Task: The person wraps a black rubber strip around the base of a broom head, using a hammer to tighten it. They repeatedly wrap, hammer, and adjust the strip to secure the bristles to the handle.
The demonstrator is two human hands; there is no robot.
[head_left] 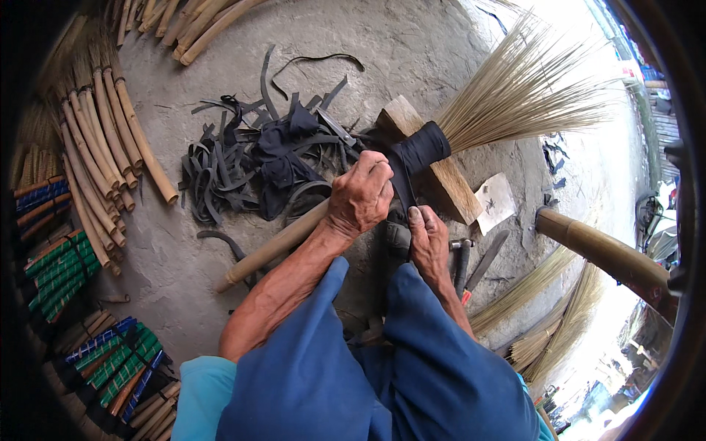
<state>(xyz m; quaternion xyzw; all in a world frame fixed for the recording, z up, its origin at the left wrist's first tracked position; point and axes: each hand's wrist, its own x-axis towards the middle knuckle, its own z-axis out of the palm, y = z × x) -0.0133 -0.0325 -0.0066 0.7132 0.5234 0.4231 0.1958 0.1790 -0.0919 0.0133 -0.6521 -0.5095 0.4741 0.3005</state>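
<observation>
A straw broom lies slantwise in front of me, its bristles fanned toward the upper right. Black strip is wound around its neck, which rests over a wooden block. My left hand is closed over the bamboo broom handle just below the binding. Between the thumb and fingers of my right hand, the end of a black strip is pinched; it runs taut up to the wound neck. Part of the handle is hidden under my left hand.
Black strips lie heaped at left with scissors. A hammer and a knife lie right of my right hand. Bamboo handles and bundled handles line the left. A thick bamboo pole juts in at right.
</observation>
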